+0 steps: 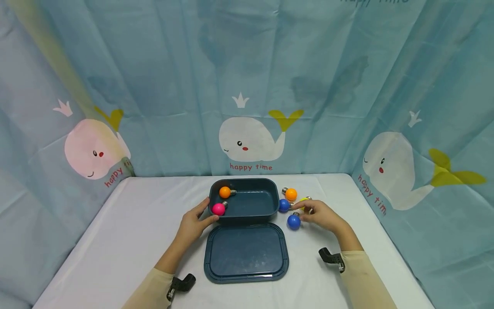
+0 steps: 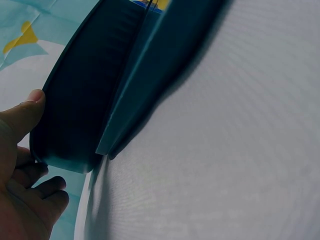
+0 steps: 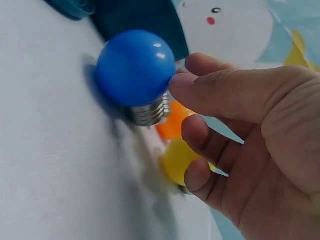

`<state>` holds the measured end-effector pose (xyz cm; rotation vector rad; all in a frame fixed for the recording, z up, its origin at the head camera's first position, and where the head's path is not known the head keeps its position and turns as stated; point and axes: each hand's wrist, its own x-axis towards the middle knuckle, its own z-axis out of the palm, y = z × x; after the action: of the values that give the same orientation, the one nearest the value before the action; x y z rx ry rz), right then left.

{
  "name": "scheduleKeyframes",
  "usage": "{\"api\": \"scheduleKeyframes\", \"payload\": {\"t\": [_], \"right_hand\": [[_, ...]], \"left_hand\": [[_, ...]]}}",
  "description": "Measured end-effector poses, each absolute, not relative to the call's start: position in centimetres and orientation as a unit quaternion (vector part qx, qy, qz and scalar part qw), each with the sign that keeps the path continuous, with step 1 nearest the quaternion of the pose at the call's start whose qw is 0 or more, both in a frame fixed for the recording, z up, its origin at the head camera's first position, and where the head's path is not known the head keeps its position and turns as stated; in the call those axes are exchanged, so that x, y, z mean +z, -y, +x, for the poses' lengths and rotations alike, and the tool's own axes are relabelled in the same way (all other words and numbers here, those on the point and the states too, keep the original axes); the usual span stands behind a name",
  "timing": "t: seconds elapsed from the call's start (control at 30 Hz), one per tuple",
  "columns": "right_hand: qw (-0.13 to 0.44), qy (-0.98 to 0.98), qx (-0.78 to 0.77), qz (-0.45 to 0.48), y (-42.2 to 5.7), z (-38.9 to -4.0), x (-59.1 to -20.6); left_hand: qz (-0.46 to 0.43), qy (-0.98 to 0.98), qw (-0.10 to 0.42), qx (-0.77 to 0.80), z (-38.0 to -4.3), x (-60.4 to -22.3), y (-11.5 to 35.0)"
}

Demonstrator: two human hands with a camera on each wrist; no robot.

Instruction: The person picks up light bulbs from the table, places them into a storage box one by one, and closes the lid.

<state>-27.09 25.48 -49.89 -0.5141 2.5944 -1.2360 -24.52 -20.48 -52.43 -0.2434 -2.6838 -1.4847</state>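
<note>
My left hand [image 1: 191, 223] holds the near left corner of a dark blue plastic box [image 1: 247, 218], thumb on its front and fingers along its left side. Inside lie an orange light bulb [image 1: 224, 192] and a pink light bulb [image 1: 218, 209]. To the right of the box, my right hand [image 1: 322, 215] reaches among loose bulbs with its fingers spread. Its index finger extends to the metal base of one blue bulb [image 1: 284, 205]; its thumb tip is right at the nearer blue bulb [image 3: 136, 67]. A yellow bulb [image 3: 179, 161] is partly hidden behind the fingers.
Another orange bulb [image 1: 291, 194] lies beyond the blue ones. A matching dark blue lid [image 1: 247, 253] lies flat in front of the box. White cloth [image 1: 154, 206] covers the table, and a blue curtain [image 1: 177, 86] with whale prints hangs behind and at both sides.
</note>
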Motion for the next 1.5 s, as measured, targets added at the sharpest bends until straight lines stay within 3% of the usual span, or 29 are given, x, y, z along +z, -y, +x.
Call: {"api": "scheduleKeyframes", "payload": {"t": [0.6, 1.5], "right_hand": [[0.148, -0.888, -0.397, -0.177, -25.3, -27.5, -51.4], [0.143, -0.876, -0.431, -0.164, -25.4, -27.3, -51.3]], "left_hand": [[-0.079, 0.870, 0.036, -0.485, -24.6, -52.6, 20.5], [-0.077, 0.870, 0.036, -0.486, -24.5, -52.4, 20.5]]}}
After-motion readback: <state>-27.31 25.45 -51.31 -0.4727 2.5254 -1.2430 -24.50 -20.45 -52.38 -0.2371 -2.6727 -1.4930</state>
